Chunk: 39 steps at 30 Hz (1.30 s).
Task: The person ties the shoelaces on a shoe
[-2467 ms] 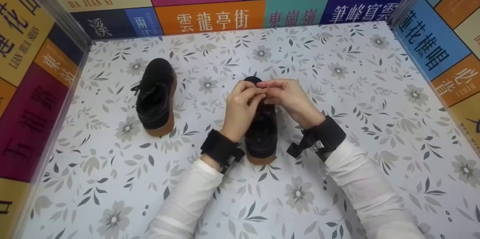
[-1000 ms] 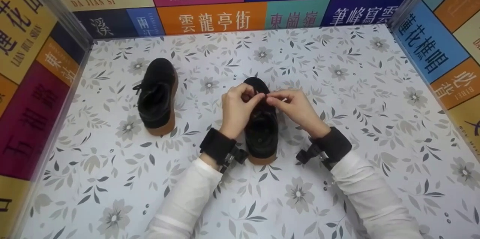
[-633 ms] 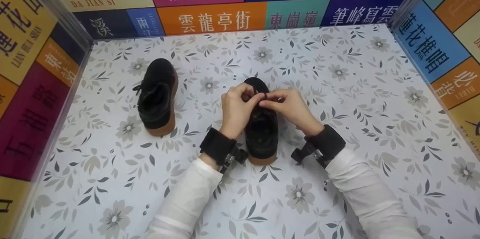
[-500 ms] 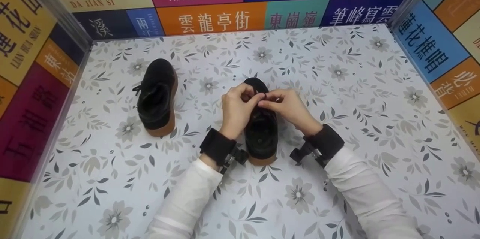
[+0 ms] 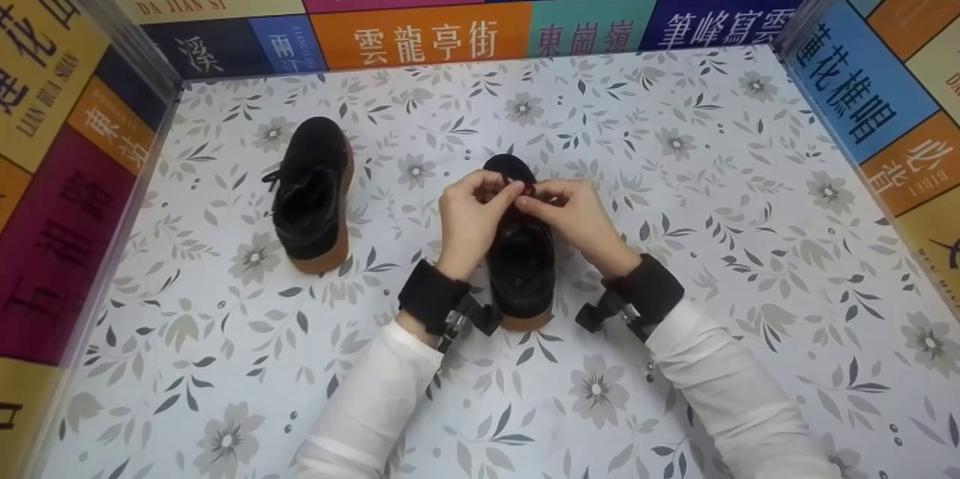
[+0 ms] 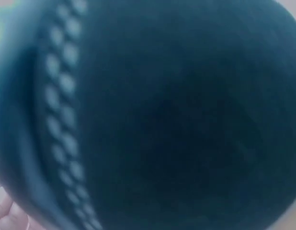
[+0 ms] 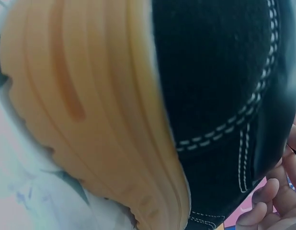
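A black shoe [image 5: 521,280] with a tan sole stands in the middle of the table, toe pointing away. Over its front, both hands meet at a dark shoelace [image 5: 529,191]. My left hand [image 5: 471,216] pinches the lace between thumb and curled forefinger. From the other side my right hand [image 5: 581,216] pinches it too, thumb just beside the left thumb. The black upper with white stitching [image 6: 186,110] fills the left wrist view. In the right wrist view the tan sole [image 7: 105,110] is close, with curled fingertips [image 7: 265,191] past the shoe's edge.
A second black shoe [image 5: 311,197] stands to the left, its lace tied in a bow at the side. Flower-patterned sheeting [image 5: 675,389] covers the table. Coloured panels with lettering [image 5: 420,32] wall in the back and both sides.
Both hands have come back from nearer the toe. The right hand then moved left, closer against the left hand, and its thumb slid under the lace area. The shoes have stayed in place.
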Available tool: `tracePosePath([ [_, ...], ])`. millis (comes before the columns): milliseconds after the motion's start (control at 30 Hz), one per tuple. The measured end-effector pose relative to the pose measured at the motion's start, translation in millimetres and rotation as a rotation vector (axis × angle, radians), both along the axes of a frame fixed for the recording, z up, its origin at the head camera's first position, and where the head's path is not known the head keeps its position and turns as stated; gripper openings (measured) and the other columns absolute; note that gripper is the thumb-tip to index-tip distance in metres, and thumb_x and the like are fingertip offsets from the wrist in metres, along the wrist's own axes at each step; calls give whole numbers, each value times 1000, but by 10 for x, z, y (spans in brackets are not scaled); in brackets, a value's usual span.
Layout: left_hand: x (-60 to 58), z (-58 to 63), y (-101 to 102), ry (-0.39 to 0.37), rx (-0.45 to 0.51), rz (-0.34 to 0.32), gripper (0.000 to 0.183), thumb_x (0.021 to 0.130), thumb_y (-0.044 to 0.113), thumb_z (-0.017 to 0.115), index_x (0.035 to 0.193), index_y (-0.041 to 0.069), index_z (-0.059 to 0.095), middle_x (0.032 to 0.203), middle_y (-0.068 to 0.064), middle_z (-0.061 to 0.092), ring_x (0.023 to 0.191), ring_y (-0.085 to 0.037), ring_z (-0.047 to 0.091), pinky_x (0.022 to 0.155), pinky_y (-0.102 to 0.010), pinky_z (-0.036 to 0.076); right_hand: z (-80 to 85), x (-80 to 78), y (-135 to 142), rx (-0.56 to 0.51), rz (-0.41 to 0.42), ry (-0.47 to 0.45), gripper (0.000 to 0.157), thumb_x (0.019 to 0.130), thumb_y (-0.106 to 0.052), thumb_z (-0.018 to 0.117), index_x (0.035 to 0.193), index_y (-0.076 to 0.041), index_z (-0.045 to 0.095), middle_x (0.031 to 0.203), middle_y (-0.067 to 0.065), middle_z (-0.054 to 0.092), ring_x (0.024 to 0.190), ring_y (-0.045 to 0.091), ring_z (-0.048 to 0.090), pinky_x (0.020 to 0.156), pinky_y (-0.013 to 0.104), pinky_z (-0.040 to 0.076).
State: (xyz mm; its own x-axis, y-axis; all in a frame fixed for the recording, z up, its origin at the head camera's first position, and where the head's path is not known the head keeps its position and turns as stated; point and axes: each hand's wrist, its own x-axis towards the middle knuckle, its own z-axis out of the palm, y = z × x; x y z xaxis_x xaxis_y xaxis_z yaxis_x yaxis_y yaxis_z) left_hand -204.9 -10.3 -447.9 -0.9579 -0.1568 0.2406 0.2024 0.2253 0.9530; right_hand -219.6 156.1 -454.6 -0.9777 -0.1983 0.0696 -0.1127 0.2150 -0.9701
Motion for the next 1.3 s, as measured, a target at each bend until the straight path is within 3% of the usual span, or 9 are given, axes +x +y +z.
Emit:
tracePosePath([
  [267, 20, 99, -81, -85, 91, 30, 19, 90, 14, 86, 94, -3, 79, 88, -15, 79, 73, -5, 62, 68, -17, 51, 2, 16, -11, -21, -30, -23, 12, 97, -7, 77, 96, 4, 82, 86, -9, 80, 83, 2, 70, 81, 17, 55],
  [533, 35, 179, -226, -108, 137, 51, 18, 90, 17, 86, 92, 0, 79, 89, -12, 79, 75, -6, 63, 70, -18, 50, 19, 32, -5, -37, -37, -63, 16, 98, -8, 75, 101, 7, 80, 80, -15, 77, 83, 2, 68, 79, 17, 53],
  [800, 32, 200, -417, -126, 315, 120, 15, 90, 9, 86, 82, 6, 74, 80, 3, 72, 76, -9, 61, 75, -20, 50, 28, 38, 4, -77, -51, -124, 10, 98, -8, 75, 92, -7, 83, 76, -15, 75, 78, 2, 65, 73, 17, 51],
  [1033, 34, 80, -532, -194, 444, 125, 17, 94, 10, 82, 79, 9, 73, 75, 8, 70, 72, -10, 59, 70, -22, 49, 35, 50, 2, -77, -64, -144, 12, 98, -11, 75, 89, -11, 83, 76, -15, 75, 75, 3, 63, 69, 17, 49],
  [1300, 7, -139, -733, -404, 591, 201, 27, 100, 18, 76, 77, 10, 67, 77, 7, 73, 70, -10, 59, 67, -24, 50, 33, 54, 6, -61, -68, -156, 13, 98, -12, 75, 87, -13, 82, 75, -14, 74, 71, 3, 60, 65, 17, 47],
])
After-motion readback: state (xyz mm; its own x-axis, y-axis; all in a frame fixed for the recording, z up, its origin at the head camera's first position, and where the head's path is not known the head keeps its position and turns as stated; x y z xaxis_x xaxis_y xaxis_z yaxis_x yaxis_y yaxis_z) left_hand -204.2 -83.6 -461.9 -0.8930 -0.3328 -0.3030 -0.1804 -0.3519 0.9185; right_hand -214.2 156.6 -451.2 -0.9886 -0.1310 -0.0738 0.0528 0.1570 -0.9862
